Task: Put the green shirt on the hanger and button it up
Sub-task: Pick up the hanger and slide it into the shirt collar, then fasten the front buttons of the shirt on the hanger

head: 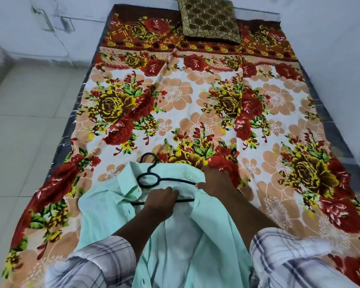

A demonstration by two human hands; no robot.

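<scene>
The pale green shirt [175,235] lies front-open on the floral bedsheet [175,104], collar toward the far side. A black hanger [149,177] rests inside it at the collar, its hook pointing away onto the sheet. My left hand [160,201] sits curled on the hanger's lower bar in the middle of the shirt. My right hand [214,181] grips the shirt's right shoulder edge, thumb pinching the fabric near the hanger's right arm. Buttons show along the left placket; the front is unbuttoned.
A dark gold patterned pillow [209,17] lies at the bed's far end. Pale tiled floor [25,132] runs along the left side of the bed, and a white wall [341,38] is close on the right.
</scene>
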